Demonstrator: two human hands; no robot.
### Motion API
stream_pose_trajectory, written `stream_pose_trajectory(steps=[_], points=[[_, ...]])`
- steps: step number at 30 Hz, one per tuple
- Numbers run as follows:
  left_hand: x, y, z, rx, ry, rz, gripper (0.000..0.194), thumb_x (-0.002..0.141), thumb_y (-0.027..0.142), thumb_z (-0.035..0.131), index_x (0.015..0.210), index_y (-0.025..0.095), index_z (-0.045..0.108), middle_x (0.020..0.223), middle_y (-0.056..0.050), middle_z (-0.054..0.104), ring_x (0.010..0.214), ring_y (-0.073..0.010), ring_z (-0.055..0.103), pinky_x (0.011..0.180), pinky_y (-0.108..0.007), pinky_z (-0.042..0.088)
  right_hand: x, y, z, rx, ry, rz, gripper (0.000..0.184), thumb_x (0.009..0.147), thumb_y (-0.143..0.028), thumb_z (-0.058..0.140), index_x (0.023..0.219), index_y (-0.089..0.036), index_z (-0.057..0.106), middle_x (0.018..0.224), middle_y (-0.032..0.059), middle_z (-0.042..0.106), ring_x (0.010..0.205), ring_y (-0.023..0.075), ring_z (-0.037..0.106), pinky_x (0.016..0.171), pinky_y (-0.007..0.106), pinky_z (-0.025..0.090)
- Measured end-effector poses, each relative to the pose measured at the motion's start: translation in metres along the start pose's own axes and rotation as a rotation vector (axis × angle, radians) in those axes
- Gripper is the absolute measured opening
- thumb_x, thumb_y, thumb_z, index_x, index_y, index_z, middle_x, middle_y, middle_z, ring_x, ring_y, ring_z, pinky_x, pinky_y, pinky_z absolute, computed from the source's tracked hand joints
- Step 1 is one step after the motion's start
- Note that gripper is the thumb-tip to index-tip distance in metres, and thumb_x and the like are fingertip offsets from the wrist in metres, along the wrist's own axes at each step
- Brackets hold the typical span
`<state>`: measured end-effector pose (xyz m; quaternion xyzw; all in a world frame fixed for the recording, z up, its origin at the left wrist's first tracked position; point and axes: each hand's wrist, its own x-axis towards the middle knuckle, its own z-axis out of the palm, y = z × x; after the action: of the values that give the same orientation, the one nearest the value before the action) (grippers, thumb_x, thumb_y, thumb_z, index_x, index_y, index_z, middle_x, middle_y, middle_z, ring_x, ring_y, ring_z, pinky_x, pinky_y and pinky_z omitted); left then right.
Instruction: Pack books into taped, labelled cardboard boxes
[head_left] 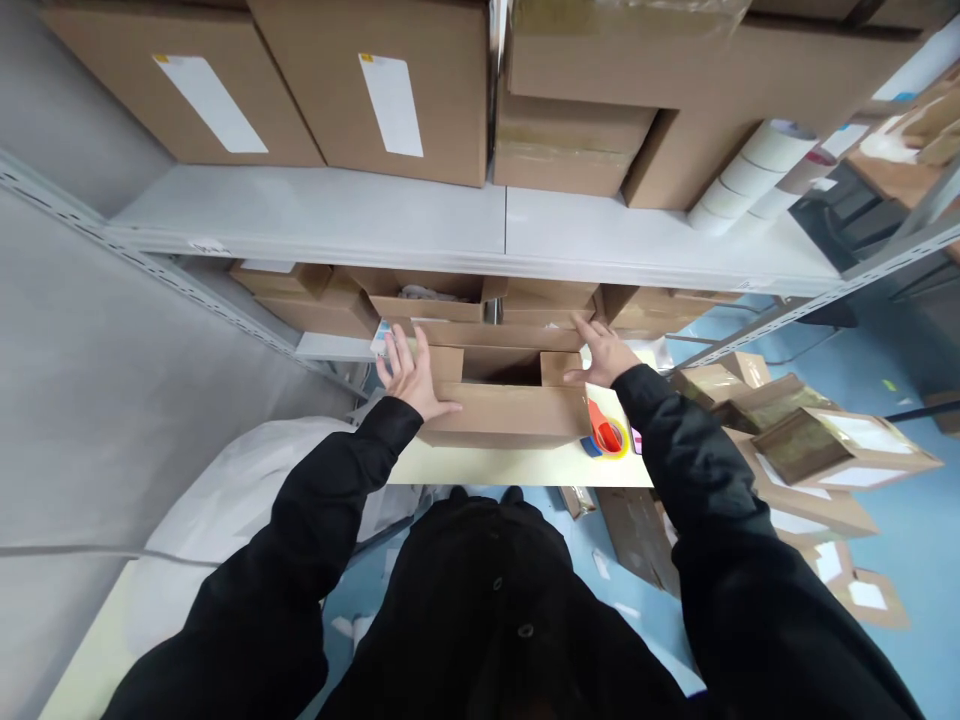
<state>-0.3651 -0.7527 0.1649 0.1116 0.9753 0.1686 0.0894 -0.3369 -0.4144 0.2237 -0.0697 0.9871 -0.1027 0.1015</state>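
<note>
A brown cardboard box (504,418) stands on the pale table in front of me, its top flaps partly folded and a dark gap showing between them. My left hand (409,375) is at the box's left end, fingers spread, thumb over the near flap. At the right end is my right hand (598,352), fingers apart, reaching along the far flap and the side flap. Neither hand is closed around anything. Just right of the box lies a tape dispenser (606,432) with an orange part and a roll of tape.
Behind the table, a grey metal shelf (337,215) holds large cartons (405,100) and stacked white rolls (750,175). Smaller open boxes (427,300) fill the level below. Taped parcels (840,440) are piled on the right. A white bag (232,510) lies at left.
</note>
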Motion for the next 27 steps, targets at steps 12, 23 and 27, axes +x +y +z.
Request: stream_pose_trajectory(steps=[12,23,27], points=[[-0.012,0.005,0.028,0.087,-0.211,0.395,0.11,0.065,0.07,0.055,0.147,0.01,0.015,0.153,-0.019,0.014,0.14,-0.0378,0.009,0.107,-0.062,-0.007,-0.053,-0.025,0.078,0.152,0.013,0.25,0.058,0.089,-0.044,0.042,0.143,-0.025,0.033,0.155,0.0083,0.013,0.141,0.0365,0.011,0.106,0.059,0.03],[-0.016,0.033,0.024,0.122,-0.214,0.466,0.118,0.056,0.075,0.06,0.147,0.015,0.016,0.154,-0.021,0.006,0.139,-0.0426,0.006,0.104,-0.066,-0.008,-0.106,0.068,0.068,0.272,0.127,0.668,0.047,0.086,-0.044,0.042,0.119,-0.014,0.059,0.111,0.0144,0.066,0.096,0.0253,0.064,0.088,0.039,0.048],[-0.021,0.033,0.027,0.128,-0.227,0.446,0.109,0.063,0.069,0.059,0.148,0.016,0.014,0.154,-0.017,0.008,0.14,-0.0405,0.006,0.106,-0.064,-0.006,-0.119,0.058,0.114,0.084,-0.311,0.748,0.044,0.079,-0.05,0.055,0.109,-0.019,0.061,0.105,0.0133,0.067,0.094,0.0278,0.063,0.082,0.041,0.047]])
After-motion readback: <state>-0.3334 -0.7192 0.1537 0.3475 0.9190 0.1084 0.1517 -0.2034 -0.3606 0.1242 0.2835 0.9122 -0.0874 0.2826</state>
